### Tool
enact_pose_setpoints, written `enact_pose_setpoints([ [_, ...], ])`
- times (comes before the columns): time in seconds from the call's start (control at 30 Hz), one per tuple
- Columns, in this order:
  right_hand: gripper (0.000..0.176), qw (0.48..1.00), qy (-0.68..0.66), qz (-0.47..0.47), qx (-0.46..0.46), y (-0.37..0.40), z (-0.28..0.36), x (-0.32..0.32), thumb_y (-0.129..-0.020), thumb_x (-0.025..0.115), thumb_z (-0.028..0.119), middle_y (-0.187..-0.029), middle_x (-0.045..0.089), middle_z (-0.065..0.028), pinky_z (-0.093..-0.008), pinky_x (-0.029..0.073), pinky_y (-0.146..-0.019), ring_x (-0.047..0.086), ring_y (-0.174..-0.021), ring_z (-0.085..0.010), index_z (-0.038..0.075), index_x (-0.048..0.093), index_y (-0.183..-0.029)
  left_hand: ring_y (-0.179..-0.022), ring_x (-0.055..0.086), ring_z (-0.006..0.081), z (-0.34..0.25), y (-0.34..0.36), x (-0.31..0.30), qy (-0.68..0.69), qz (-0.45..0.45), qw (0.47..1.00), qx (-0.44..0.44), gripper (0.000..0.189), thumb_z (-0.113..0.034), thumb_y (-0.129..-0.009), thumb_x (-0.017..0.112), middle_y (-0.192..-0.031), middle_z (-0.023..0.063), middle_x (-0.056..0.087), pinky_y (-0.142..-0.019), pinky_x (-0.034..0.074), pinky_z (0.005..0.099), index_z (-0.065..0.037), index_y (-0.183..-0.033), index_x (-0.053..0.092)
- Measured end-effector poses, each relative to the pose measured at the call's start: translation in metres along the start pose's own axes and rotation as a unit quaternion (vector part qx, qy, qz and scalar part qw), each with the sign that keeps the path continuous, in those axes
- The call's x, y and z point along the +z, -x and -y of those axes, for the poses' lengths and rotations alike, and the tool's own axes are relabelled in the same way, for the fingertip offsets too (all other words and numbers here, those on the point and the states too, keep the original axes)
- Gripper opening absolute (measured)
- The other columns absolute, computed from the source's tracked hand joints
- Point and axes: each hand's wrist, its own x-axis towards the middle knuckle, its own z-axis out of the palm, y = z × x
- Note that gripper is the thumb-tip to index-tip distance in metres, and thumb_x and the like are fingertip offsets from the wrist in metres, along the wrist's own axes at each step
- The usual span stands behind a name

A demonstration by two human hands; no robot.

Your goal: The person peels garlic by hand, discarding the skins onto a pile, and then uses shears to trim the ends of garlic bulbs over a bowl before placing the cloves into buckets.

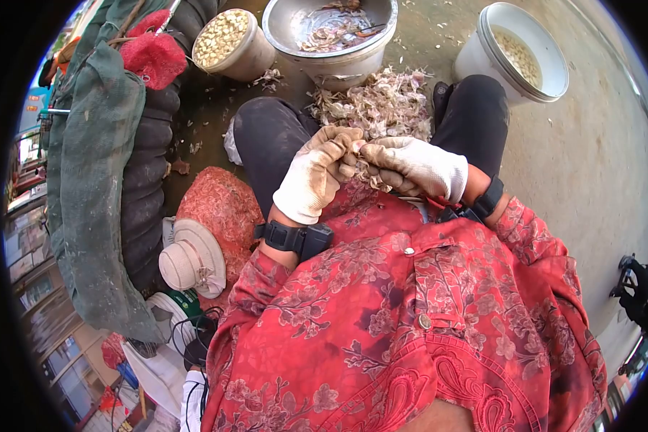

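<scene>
My left hand, in a dirty white glove, is pinched at the fingertips on a small garlic clove. From the other side my right hand, gloved alike, has thumb and fingers closed on the same clove, so the two hands meet above my lap. Loose papery skins hang below and between the fingers. Just beyond the hands, a heap of garlic skins lies on the ground between my knees.
Beyond the heap stands a metal basin holding skins, on a bucket. A bucket of peeled cloves is at its left, a white bucket with cloves in liquid at its right. A red mesh sack and a hat lie at left.
</scene>
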Motion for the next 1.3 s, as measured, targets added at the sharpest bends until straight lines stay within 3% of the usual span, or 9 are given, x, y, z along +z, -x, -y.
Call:
enact_pose_setpoints([
  [0.17, 0.024, 0.998, -0.060, 0.025, -0.019, 0.000, -0.002, -0.001, -0.099, 0.052, 0.036, -0.060, 0.042, 0.0102, -0.0180, 0.020, -0.039, 0.029, -0.044, 0.0003, 0.013, 0.059, -0.102, -0.077, 0.057, 0.0083, 0.006, -0.003, -0.006, 0.067, 0.042, 0.996, 0.027, 0.025, -0.010, -0.096, 0.051, -0.101, 0.0044, 0.061, -0.067, 0.049, 0.0205, 0.001, -0.118, 0.055],
  [0.3, 0.032, 0.997, -0.066, 0.034, -0.028, -0.003, -0.002, -0.003, -0.100, 0.047, 0.039, -0.054, 0.039, 0.0057, -0.0222, 0.021, -0.036, 0.029, -0.040, -0.0045, 0.012, 0.054, -0.083, -0.083, 0.059, 0.0088, 0.012, -0.008, -0.012, 0.127, 0.064, 0.990, 0.018, 0.026, -0.009, -0.097, 0.051, -0.104, 0.0054, 0.060, -0.069, 0.049, 0.0205, -0.001, -0.121, 0.054],
  [0.6, 0.028, 0.979, 0.080, -0.003, -0.185, 0.001, -0.004, -0.009, -0.101, 0.044, 0.040, -0.056, 0.036, 0.0079, -0.0218, 0.019, -0.040, 0.026, -0.043, -0.0036, 0.015, 0.059, -0.106, -0.086, 0.059, 0.0100, 0.017, -0.013, -0.012, 0.181, 0.103, 0.978, 0.029, 0.027, -0.010, -0.096, 0.053, -0.107, 0.0060, 0.059, -0.069, 0.047, 0.0194, -0.003, -0.122, 0.054],
  [0.73, 0.030, 0.995, 0.000, 0.004, -0.096, 0.000, -0.001, -0.014, -0.100, 0.046, 0.038, -0.059, 0.038, 0.0072, -0.0202, 0.019, -0.042, 0.027, -0.046, -0.0022, 0.016, 0.059, -0.117, -0.087, 0.059, 0.0113, 0.010, -0.010, -0.010, 0.150, 0.098, 0.983, 0.027, 0.027, -0.010, -0.095, 0.054, -0.105, 0.0065, 0.061, -0.070, 0.048, 0.0197, -0.001, -0.121, 0.054],
  [0.83, 0.037, 0.999, -0.010, -0.013, -0.051, -0.004, 0.000, -0.015, -0.099, 0.049, 0.036, -0.066, 0.047, 0.0042, -0.0228, 0.030, -0.044, 0.038, -0.050, -0.0057, 0.011, 0.056, -0.126, -0.086, 0.060, 0.0118, 0.007, -0.006, -0.011, 0.128, 0.077, 0.988, 0.036, 0.025, -0.008, -0.095, 0.053, -0.100, 0.0075, 0.063, -0.070, 0.050, 0.0211, 0.000, -0.119, 0.056],
  [0.9, 0.044, 0.954, 0.243, -0.132, -0.117, -0.012, -0.006, -0.014, -0.097, 0.053, 0.035, -0.076, 0.060, -0.0013, -0.0310, 0.044, -0.054, 0.055, -0.061, -0.0144, 0.006, 0.052, -0.130, -0.082, 0.061, 0.0118, 0.004, -0.004, -0.008, 0.055, 0.011, 0.998, 0.038, 0.023, -0.007, -0.095, 0.052, -0.097, 0.0076, 0.064, -0.068, 0.051, 0.0214, 0.001, -0.116, 0.058],
  [0.93, 0.039, 0.902, 0.358, -0.162, -0.179, -0.009, -0.007, -0.015, -0.095, 0.054, 0.031, -0.086, 0.067, -0.0124, -0.0403, 0.050, -0.069, 0.065, -0.075, -0.0302, 0.003, 0.053, -0.123, -0.082, 0.061, 0.0118, 0.003, -0.003, -0.004, 0.055, 0.012, 0.998, 0.037, 0.023, -0.007, -0.095, 0.052, -0.097, 0.0076, 0.064, -0.068, 0.051, 0.0214, 0.001, -0.116, 0.058],
  [1.07, 0.022, 0.804, 0.496, -0.171, -0.279, -0.005, -0.007, -0.013, -0.090, 0.057, 0.023, -0.088, 0.062, -0.0236, -0.0485, 0.049, -0.069, 0.060, -0.082, -0.0424, 0.005, 0.055, -0.103, -0.075, 0.061, 0.0106, -0.001, 0.000, 0.004, -0.037, -0.031, 0.998, 0.046, 0.022, -0.007, -0.095, 0.051, -0.093, 0.0062, 0.065, -0.064, 0.050, 0.0193, 0.001, -0.114, 0.059],
  [1.3, 0.021, 0.754, 0.560, -0.200, -0.280, -0.003, -0.009, -0.008, -0.092, 0.056, 0.027, -0.079, 0.062, -0.0201, -0.0490, 0.049, -0.064, 0.062, -0.076, -0.0402, 0.007, 0.055, -0.099, -0.073, 0.057, 0.0064, -0.009, 0.001, 0.004, -0.196, -0.028, 0.979, 0.040, 0.023, -0.007, -0.096, 0.049, -0.092, 0.0034, 0.066, -0.065, 0.046, 0.0173, 0.001, -0.115, 0.059],
])
